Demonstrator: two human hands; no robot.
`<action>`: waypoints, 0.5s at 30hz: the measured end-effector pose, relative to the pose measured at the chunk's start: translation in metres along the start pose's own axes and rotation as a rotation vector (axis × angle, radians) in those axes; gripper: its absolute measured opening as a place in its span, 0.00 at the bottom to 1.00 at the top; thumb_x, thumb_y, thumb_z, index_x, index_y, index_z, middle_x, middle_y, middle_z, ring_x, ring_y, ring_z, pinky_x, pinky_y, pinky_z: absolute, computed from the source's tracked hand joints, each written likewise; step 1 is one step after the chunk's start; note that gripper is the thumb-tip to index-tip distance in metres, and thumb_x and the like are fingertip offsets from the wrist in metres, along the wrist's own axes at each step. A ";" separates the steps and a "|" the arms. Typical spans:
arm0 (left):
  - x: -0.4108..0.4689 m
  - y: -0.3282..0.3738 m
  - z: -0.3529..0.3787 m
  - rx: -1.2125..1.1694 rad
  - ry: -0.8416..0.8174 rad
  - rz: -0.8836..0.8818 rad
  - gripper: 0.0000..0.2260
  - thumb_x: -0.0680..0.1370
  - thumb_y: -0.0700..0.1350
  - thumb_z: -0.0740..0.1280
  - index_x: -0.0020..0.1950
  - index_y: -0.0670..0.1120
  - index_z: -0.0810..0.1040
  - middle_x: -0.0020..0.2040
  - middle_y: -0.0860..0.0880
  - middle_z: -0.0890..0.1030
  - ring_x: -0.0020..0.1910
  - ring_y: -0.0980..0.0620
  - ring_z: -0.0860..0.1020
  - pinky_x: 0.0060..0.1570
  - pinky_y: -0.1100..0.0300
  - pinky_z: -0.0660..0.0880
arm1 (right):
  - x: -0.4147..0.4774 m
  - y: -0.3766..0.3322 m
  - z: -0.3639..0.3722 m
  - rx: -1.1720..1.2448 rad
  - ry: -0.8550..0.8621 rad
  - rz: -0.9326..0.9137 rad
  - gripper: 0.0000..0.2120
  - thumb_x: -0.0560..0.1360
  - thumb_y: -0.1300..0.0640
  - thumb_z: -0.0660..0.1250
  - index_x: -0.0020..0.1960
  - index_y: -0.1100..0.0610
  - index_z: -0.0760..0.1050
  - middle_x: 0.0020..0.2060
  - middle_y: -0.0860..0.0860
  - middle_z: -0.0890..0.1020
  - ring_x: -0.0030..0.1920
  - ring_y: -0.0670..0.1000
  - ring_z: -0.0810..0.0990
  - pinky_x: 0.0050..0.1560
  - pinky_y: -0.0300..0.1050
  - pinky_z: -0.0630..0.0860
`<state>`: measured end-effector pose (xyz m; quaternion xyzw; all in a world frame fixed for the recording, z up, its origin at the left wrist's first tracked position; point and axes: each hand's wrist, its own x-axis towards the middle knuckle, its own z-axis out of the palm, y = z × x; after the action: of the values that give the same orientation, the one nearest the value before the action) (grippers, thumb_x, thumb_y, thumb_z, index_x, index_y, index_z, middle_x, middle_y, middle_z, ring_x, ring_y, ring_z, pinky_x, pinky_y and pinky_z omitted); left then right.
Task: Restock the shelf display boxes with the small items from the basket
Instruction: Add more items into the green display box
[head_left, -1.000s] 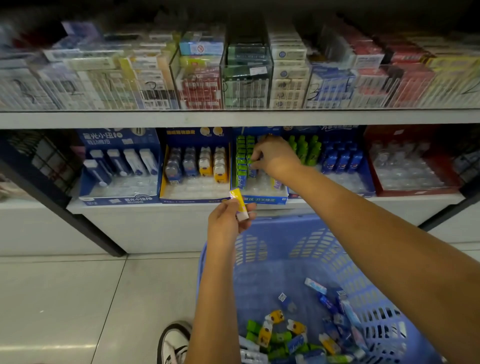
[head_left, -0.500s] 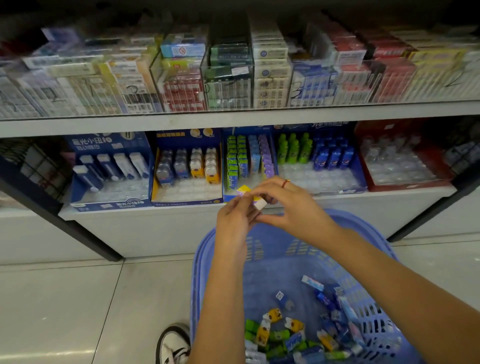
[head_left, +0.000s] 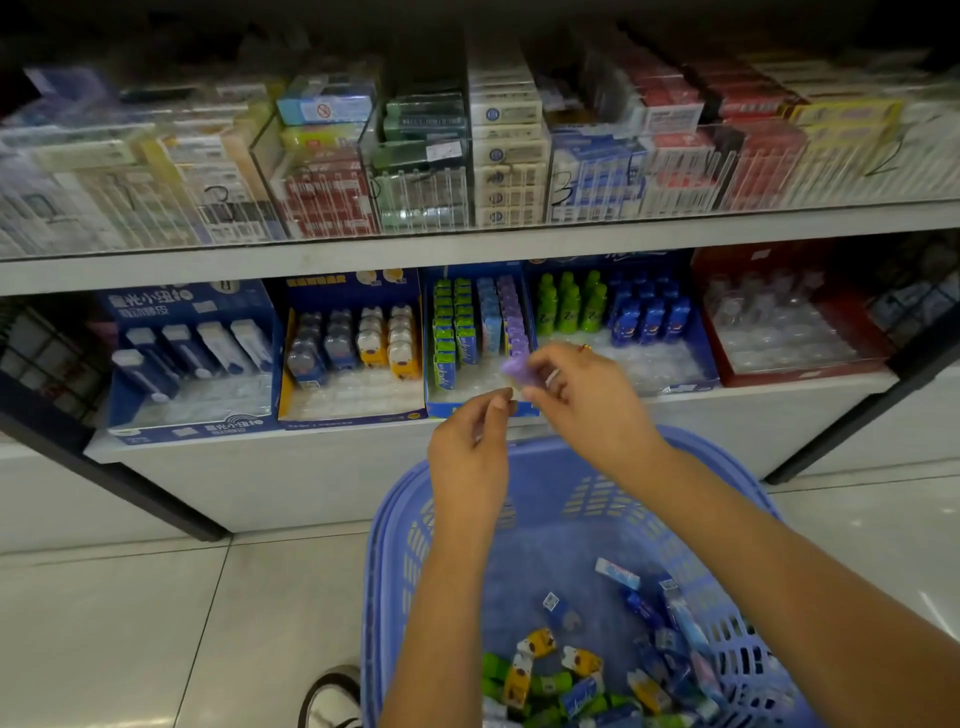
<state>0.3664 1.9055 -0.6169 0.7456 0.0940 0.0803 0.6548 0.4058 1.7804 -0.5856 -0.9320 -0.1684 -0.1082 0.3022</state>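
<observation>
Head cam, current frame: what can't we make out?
All head view.
- Purple item in the right hand: motion-blurred, fingers cover its lower end; type unreadable.
- Left hand: seen from behind, so whether it pinches anything is hidden.
- Basket: near end cut off by the bottom edge; forearms cover some contents.
- Upper-shelf packs: blurred, labels illegible.
</observation>
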 end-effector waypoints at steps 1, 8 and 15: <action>0.002 -0.003 -0.001 0.156 -0.008 0.042 0.11 0.81 0.45 0.61 0.61 0.49 0.79 0.59 0.50 0.81 0.58 0.58 0.76 0.53 0.77 0.70 | 0.005 0.002 -0.003 0.041 0.010 0.033 0.12 0.74 0.58 0.69 0.56 0.56 0.72 0.42 0.50 0.80 0.38 0.47 0.76 0.40 0.42 0.76; 0.002 -0.023 0.001 0.596 -0.093 0.164 0.22 0.80 0.42 0.62 0.74 0.44 0.64 0.75 0.48 0.62 0.76 0.52 0.53 0.69 0.68 0.52 | 0.025 0.016 -0.003 0.016 -0.028 0.037 0.14 0.78 0.55 0.64 0.62 0.58 0.73 0.49 0.56 0.80 0.47 0.53 0.79 0.47 0.40 0.73; 0.008 -0.021 0.000 0.598 -0.066 0.178 0.20 0.79 0.41 0.63 0.72 0.44 0.68 0.70 0.49 0.67 0.71 0.53 0.62 0.68 0.65 0.59 | 0.024 0.019 0.003 0.033 -0.035 -0.032 0.09 0.75 0.60 0.69 0.54 0.59 0.74 0.44 0.53 0.82 0.42 0.48 0.80 0.48 0.46 0.79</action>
<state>0.3738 1.9101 -0.6382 0.9127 0.0264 0.0818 0.3995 0.4357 1.7742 -0.5906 -0.9258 -0.1903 -0.0936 0.3128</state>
